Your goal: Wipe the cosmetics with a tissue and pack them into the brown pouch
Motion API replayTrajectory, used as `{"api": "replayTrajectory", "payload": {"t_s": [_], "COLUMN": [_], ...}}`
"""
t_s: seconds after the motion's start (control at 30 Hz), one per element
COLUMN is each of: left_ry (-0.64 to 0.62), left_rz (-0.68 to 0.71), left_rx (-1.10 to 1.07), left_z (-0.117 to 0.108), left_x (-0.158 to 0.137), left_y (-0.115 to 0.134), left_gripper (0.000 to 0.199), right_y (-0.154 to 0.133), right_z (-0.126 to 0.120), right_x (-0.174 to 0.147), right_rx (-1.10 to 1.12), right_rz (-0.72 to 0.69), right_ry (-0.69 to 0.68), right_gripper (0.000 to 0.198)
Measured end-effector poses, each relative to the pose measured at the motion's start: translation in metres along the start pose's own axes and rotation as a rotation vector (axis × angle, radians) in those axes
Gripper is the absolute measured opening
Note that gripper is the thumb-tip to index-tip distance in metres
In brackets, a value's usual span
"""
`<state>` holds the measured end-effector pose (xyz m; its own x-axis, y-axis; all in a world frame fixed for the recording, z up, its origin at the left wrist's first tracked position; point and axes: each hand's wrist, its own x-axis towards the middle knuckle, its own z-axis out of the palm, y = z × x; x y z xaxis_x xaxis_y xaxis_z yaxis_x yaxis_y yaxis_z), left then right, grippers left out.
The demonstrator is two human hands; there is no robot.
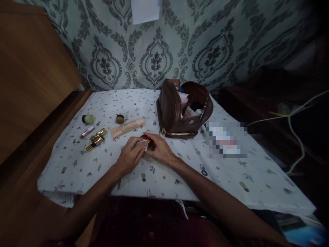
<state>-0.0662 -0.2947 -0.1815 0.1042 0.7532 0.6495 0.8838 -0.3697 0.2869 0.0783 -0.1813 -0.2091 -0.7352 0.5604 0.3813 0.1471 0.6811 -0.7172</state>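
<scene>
Both hands meet over the front middle of the cloth. My right hand [161, 150] is closed around a small, shiny red and gold item [145, 137], mostly covered by fingers, so its kind is unclear. My left hand [130, 153] pinches a white wipe [146, 146] and presses it against that item. Just beyond them lies a beige cosmetic tube [127, 128]. To the left rest two gold lipstick tubes [98, 134] [95, 143], a pink lip gloss tube [87, 131], and two small round dark-and-greenish jars [88, 119] [119, 119].
An unzipped brown makeup bag [169, 113] with several items inside stands behind my right hand. A blurred-out flat object [226, 140] lies to the right. White patterned cloth [102, 178] covers the table. A wooden cabinet [33, 75] borders the left; a pale cable [295, 137] hangs at right.
</scene>
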Motion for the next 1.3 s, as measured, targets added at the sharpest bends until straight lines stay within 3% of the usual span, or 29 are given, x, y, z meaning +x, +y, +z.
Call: {"api": "replayTrajectory", "payload": {"t_s": [0.13,0.33,0.47,0.53,0.63,0.8,0.93,1.07,1.3], "left_ry": [0.012,0.021,0.042,0.043,0.043,0.003,-0.045,-0.034,0.035], "left_rz": [0.038,-0.146,-0.236,-0.242,-0.226,-0.092,-0.020,-0.097,-0.218], "left_rx": [0.023,-0.028,-0.066,-0.077,-0.074,-0.022,0.016,0.005,-0.029], "left_z": [-0.002,-0.006,-0.006,-0.006,-0.006,-0.007,-0.007,-0.008,-0.012], "left_x": [0.002,0.003,0.002,0.002,0.002,0.004,0.004,0.003,0.000], "left_y": [0.002,-0.014,-0.020,-0.020,-0.015,0.004,0.012,0.003,-0.013], "left_gripper": [0.021,0.018,0.016,0.017,0.017,0.020,0.022,0.022,0.017], "right_y": [-0.009,-0.007,-0.002,-0.002,-0.004,-0.008,-0.009,-0.008,-0.002], "right_z": [-0.003,-0.005,-0.005,-0.004,-0.002,0.000,-0.001,-0.002,-0.003], "right_x": [-0.001,0.001,0.001,0.001,-0.001,-0.003,-0.003,-0.001,-0.002], "right_rx": [0.004,0.017,0.017,0.013,0.047,0.103,0.051,0.027,0.037], "right_rz": [0.039,-0.017,-0.017,-0.034,-0.022,0.056,0.005,-0.039,-0.050], "right_ry": [-0.018,0.052,0.028,0.022,0.038,-0.009,-0.021,0.026,0.002], "right_gripper": [0.048,0.040,0.051,0.058,0.052,0.040,0.040,0.035,0.055]}}
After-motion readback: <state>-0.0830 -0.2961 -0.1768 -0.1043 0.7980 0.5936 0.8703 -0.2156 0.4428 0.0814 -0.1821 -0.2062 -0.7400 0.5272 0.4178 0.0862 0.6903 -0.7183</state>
